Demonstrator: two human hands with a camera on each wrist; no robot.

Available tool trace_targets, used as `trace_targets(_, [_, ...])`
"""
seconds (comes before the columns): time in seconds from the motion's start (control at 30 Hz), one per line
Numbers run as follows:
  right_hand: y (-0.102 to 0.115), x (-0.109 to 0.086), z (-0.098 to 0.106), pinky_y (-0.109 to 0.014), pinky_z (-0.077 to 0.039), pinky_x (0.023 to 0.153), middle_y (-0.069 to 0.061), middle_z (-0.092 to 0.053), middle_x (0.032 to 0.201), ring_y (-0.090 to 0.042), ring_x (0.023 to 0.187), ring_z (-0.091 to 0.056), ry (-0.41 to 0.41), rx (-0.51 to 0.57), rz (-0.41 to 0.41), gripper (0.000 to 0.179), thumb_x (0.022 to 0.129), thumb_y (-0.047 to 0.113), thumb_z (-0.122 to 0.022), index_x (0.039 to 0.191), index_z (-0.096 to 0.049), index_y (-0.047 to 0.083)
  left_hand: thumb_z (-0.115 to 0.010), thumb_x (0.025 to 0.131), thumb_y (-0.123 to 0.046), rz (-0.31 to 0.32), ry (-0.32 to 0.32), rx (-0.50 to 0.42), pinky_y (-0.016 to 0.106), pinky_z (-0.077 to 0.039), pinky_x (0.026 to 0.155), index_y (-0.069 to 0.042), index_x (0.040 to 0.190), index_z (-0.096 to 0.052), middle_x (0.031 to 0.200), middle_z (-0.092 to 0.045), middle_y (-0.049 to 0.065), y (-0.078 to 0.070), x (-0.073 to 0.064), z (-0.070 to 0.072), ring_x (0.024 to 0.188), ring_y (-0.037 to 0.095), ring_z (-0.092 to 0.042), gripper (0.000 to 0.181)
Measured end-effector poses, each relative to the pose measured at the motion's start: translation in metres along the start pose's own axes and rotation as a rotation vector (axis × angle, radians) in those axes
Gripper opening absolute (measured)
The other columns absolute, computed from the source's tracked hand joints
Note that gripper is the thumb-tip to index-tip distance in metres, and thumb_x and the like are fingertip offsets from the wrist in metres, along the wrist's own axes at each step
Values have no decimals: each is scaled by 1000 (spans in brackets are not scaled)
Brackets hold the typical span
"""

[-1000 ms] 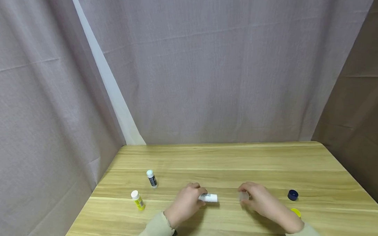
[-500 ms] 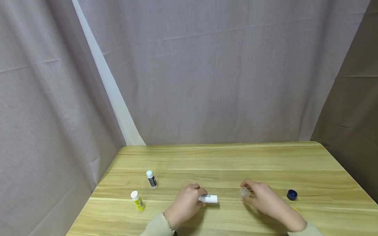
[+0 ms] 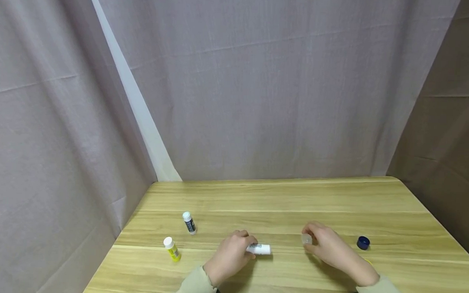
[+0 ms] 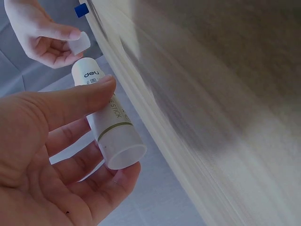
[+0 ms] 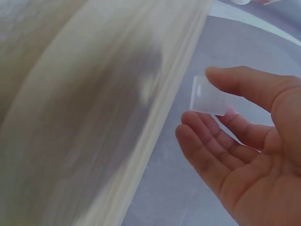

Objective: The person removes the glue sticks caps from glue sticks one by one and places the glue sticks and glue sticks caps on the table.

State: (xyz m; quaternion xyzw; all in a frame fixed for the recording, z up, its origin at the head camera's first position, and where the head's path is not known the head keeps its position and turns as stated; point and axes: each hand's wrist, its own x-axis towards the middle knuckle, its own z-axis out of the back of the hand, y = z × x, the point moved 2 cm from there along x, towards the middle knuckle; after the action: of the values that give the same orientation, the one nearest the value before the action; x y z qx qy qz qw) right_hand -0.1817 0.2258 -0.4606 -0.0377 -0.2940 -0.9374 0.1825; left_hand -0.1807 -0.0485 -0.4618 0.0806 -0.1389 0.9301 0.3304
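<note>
My left hand (image 3: 230, 254) grips a white glue stick (image 4: 110, 117) that lies sideways, one end pointing toward the right hand. "GLUE STICK"-style lettering and a dark gold band show on its barrel in the left wrist view. Held between the thumb and fingers of my right hand (image 3: 328, 246) is a translucent cap (image 5: 209, 96). A gap of bare table separates cap and glue stick in the head view. The right hand's other fingers (image 5: 207, 155) curl loosely below the cap.
Two more glue sticks stand at the left: a dark-labelled one (image 3: 190, 223) and a yellow one (image 3: 172, 249). A dark blue cap (image 3: 363, 242) lies right of the right hand. A yellow cap (image 3: 368, 261) is mostly hidden behind that forearm. Grey curtains (image 3: 259, 100) surround the wooden table (image 3: 279, 200).
The right hand has drawn the translucent cap a little to the right, away from the glue stick, and its forearm covers more of the yellow cap. The left hand stays in place.
</note>
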Motion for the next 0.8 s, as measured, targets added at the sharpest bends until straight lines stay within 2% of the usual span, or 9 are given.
trace_targets(0.13, [-5,-2,-3,-29,-46,63,4,-59,85,-11,75,-52,64,20,-41,20,84,2,-77,99,-65,7,-89,75,-15,0,-1,4,18,-53,71,-12,104,-76,93,-69,-3,0,-1,0,81,7,-60,32])
trace_targets(0.27, [-11,-4,-6,-28,-44,62,4,-59,85,-12,73,-50,134,50,-41,20,84,-1,-75,100,-65,4,-89,75,-15,-1,-1,-1,18,-53,70,-12,104,-76,92,-69,-2,0,-1,-1,80,7,-60,32])
trace_targets(0.53, [-19,-6,-8,-29,-39,63,5,-52,79,-12,72,-45,123,17,-5,19,84,-1,-74,92,-60,10,-89,74,-14,-5,3,-6,19,-53,71,-13,103,-76,92,-68,-4,0,-2,-1,80,5,-60,32])
trace_targets(0.8, [-18,-4,-6,-33,-47,66,5,-61,85,-12,76,-53,163,3,-39,19,84,0,-76,97,-65,9,-88,76,-14,-6,-6,-52,18,-53,71,-10,104,-76,93,-69,-1,0,-2,-1,81,7,-60,32])
